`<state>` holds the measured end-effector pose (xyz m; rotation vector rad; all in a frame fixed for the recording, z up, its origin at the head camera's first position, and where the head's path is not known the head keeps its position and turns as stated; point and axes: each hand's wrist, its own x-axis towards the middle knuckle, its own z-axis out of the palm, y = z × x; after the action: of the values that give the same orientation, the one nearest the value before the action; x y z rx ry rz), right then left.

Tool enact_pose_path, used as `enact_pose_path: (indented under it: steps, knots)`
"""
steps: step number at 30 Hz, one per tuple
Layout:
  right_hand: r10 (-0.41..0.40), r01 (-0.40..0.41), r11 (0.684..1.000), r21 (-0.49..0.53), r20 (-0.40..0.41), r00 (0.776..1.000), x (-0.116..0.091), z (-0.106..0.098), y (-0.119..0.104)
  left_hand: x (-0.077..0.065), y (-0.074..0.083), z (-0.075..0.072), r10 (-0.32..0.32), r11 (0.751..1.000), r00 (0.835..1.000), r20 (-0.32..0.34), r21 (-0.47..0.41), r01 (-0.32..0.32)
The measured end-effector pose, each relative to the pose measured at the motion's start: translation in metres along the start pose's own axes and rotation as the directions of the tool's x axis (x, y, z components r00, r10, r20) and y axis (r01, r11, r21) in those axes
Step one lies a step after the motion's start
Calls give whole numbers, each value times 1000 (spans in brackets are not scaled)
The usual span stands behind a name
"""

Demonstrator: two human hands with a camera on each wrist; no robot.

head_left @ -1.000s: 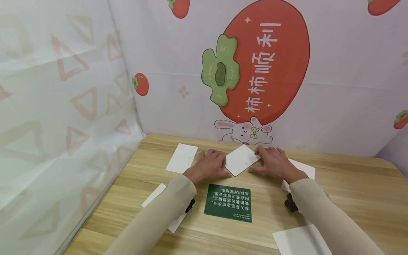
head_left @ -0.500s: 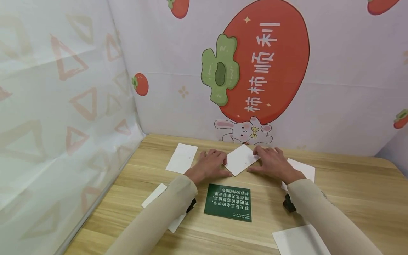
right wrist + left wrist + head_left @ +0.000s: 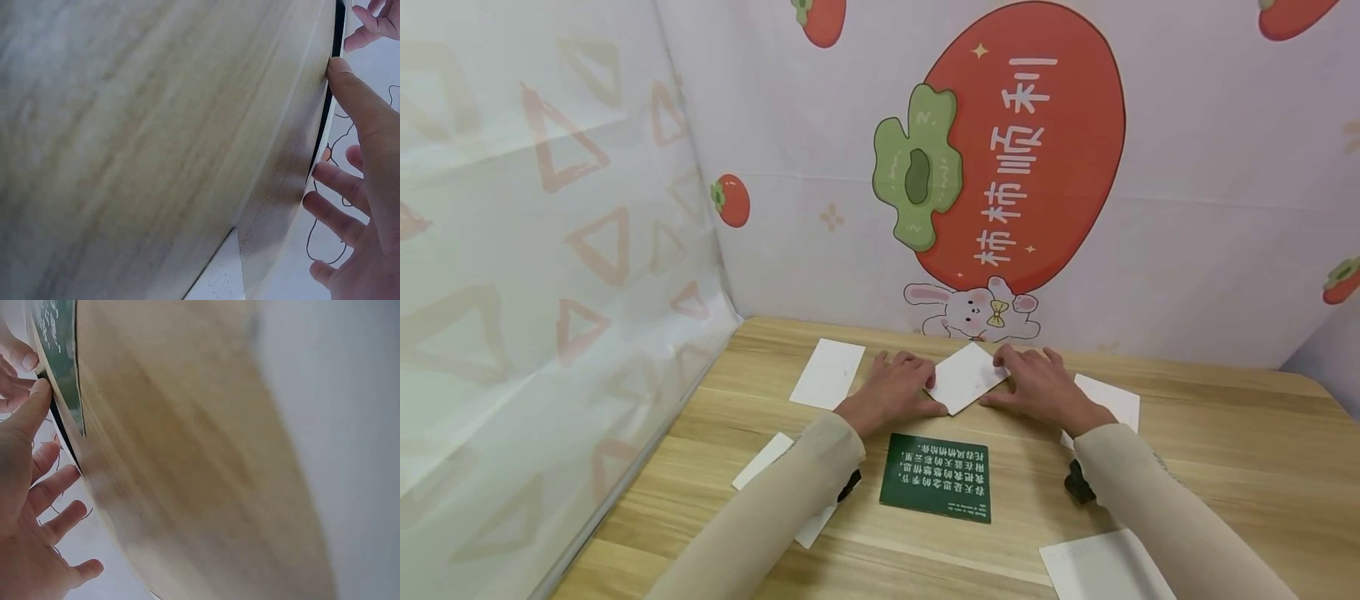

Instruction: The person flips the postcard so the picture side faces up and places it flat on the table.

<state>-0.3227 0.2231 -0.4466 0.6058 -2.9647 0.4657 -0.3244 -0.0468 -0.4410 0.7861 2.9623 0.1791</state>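
A white rectangular card [image 3: 968, 377], set like a diamond, is held between both hands near the back of the wooden table. My left hand [image 3: 895, 389] grips its left side, with the thumb near the front corner and a curled finger at the left corner. On the opposite side my right hand [image 3: 1037, 387] holds the card by thumb and forefinger. In both wrist views the card appears edge-on as a thin dark strip, with the remaining fingers spread. Closer to me lies a green card [image 3: 935, 477] with white Chinese writing, upside down.
Other white cards lie around: one at back left [image 3: 829, 372], one partly under the left sleeve [image 3: 763, 461], one behind the right wrist [image 3: 1112, 402] and one at front right [image 3: 1105, 567]. A printed cloth [image 3: 820, 250] hangs behind the table [image 3: 1240, 467].
My right hand has shifted very slightly left. The card between the hands stays almost where it was, and the other cards have not moved.
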Motion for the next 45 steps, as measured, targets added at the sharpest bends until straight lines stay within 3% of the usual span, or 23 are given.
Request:
enact_pose_path:
  steps: [20, 29, 45]
  knots:
    - [-24, 26, 997, 72, -27, 999, -5, -4, 8, -2, -11, -4, 41, 993, 999, -27, -113, -44]
    - [-47, 54, 995, 80, -90, 995, -7, -7, 11, -8, -12, -8, 63, 989, 997, -38, -131, -67]
    - [-26, 27, 1000, 3, -205, 978, -13, -21, 3, -19, -15, -9, 122, 978, 992, -26, -166, -124]
